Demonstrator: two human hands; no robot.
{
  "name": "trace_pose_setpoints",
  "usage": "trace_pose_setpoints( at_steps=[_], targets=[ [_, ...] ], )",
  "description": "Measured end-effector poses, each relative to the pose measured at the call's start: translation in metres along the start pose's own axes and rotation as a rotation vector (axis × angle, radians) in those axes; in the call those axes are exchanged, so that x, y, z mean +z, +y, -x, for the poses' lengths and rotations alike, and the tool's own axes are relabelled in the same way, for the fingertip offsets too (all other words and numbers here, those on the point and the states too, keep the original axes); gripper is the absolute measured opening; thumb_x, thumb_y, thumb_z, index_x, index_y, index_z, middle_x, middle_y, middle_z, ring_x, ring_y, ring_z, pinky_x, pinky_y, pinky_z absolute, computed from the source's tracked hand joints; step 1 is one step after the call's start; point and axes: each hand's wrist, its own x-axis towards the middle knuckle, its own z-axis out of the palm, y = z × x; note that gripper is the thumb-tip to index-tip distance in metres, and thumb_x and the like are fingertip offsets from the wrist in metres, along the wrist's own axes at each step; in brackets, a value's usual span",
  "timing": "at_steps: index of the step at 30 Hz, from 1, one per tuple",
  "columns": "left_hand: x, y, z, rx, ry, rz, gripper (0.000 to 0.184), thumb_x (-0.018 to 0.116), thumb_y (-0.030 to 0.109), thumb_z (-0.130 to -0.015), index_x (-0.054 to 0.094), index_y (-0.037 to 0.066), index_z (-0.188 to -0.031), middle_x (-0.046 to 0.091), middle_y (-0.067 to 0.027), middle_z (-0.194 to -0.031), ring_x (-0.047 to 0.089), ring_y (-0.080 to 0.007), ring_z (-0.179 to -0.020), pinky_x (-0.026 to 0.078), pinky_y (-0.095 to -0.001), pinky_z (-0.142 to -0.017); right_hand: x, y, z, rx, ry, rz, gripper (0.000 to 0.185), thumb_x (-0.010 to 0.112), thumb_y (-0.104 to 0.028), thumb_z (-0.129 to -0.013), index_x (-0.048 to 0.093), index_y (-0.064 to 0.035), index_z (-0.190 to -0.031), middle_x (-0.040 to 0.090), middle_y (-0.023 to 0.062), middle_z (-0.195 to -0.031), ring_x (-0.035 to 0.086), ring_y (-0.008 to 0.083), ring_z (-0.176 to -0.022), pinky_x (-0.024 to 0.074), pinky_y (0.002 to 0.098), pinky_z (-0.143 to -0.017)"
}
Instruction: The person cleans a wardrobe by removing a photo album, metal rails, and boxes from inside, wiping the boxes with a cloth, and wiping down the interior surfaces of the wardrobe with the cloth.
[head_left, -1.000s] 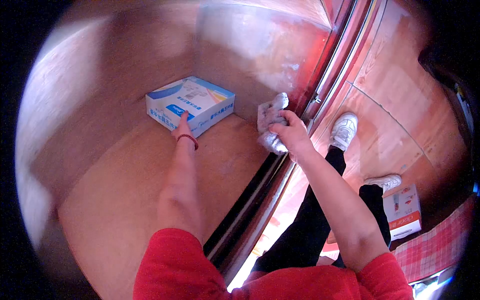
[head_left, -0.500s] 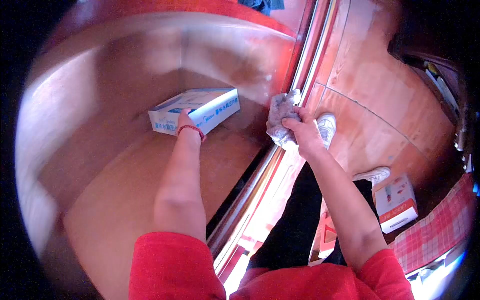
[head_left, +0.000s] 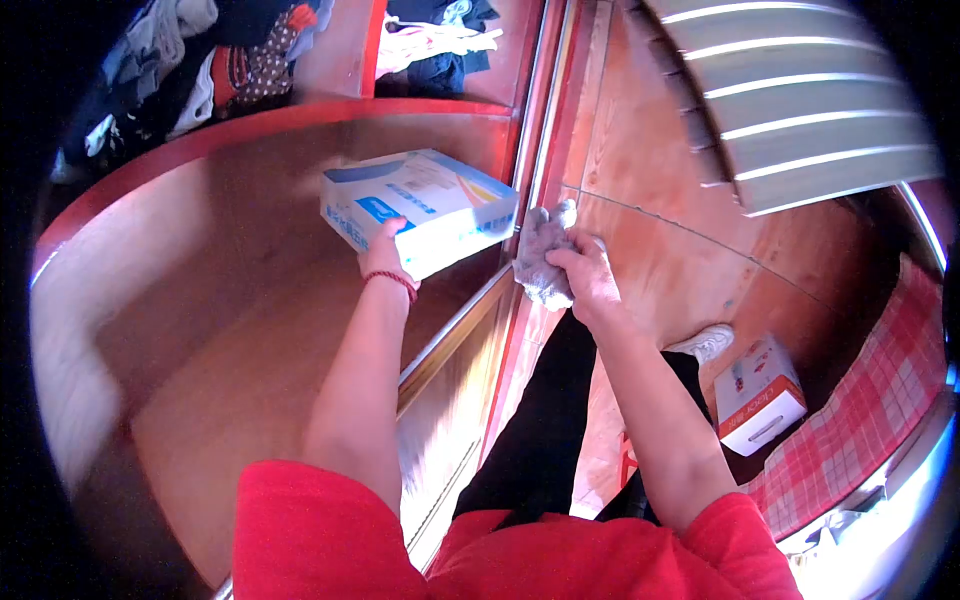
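Observation:
A white and blue box is in my left hand, which grips its near side with the thumb on the top face. The box is tilted and appears raised above the wooden compartment floor; its underside is hidden. A red beaded bracelet circles my left wrist. My right hand pinches a crumpled grey cloth between thumb and fingers, just right of the box, over the sliding-door rail.
Clothes fill a red-edged shelf at the upper left. A slatted panel stands at the upper right. On the tiled floor sits a white and orange box beside a white shoe. A red checked cloth lies at the right.
My left hand has brought the white and blue box up and toward the right, out of the compartment corner. The view has swung, showing the clothes shelf and slatted panel. The cloth stays in my right hand.

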Motion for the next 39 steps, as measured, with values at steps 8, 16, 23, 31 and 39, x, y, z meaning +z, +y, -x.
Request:
trace_pose_setpoints(
  at_steps=[8,16,23,31,39],
  targets=[
    [0.014,-0.069,0.089,-0.046,-0.277,-0.049,0.039,0.062,0.019,-0.07,0.05,0.008,-0.105,0.059,-0.0091,-0.096,0.059,-0.0266,-0.087,0.045,-0.0498,-0.069,-0.061,0.01,0.019,-0.024,0.103,-0.129,0.051,0.059,-0.003,-0.064,0.047,0.0018,-0.113,0.054,0.0132,-0.098,0.054,0.0222,-0.089,0.046,0.031,-0.076],
    [0.008,-0.074,0.086,-0.035,-0.365,-0.14,0.068,0.067,0.012,-0.063,0.03,0.012,-0.12,0.05,-0.0075,-0.106,0.053,-0.0245,-0.095,0.046,-0.0417,-0.071,-0.049,0.027,0.009,0.013,0.242,-0.228,0.037,0.056,-0.002,-0.065,0.049,0.0014,-0.101,0.054,0.0124,-0.087,0.055,0.0219,-0.079,0.0478,0.0327,-0.069],
    [0.0,-0.038,0.082,-0.052,-0.526,-0.4,0.07,0.066,0.018,-0.065,0.03,0.015,-0.126,0.05,-0.0055,-0.111,0.051,-0.0234,-0.098,0.04,-0.0464,-0.076,-0.033,0.049,0.025,-0.004,0.417,-0.168,0.043,0.056,-0.004,-0.06,0.05,0.0023,-0.102,0.053,0.0122,-0.089,0.051,0.0217,-0.086,0.0428,0.0305,-0.074],
    [0.05,-0.056,0.115,0.287,-0.757,-0.577,0.084,0.068,0.001,-0.06,0.024,0.001,-0.132,0.042,-0.0159,-0.113,0.046,-0.0231,-0.102,0.041,-0.0328,-0.083,-0.049,0.06,0.069,0.063,0.508,-0.705,0.027,0.046,0.004,-0.061,0.053,0.001,-0.086,0.051,0.0073,-0.084,0.051,0.0196,-0.08,0.0433,0.0273,-0.071],
    [0.15,-0.123,0.2,1.178,-0.988,-0.976,0.099,0.081,0.024,-0.046,0.031,0.003,-0.128,0.047,-0.019,-0.102,0.044,-0.0341,-0.097,0.037,-0.0436,-0.084,-0.144,0.053,0.064,-0.099,0.537,-1.165,0.023,0.046,-0.005,-0.065,0.051,-0.0054,-0.087,0.054,0.0079,-0.091,0.051,0.0262,-0.09,0.0402,0.0416,-0.087]
  ],
)
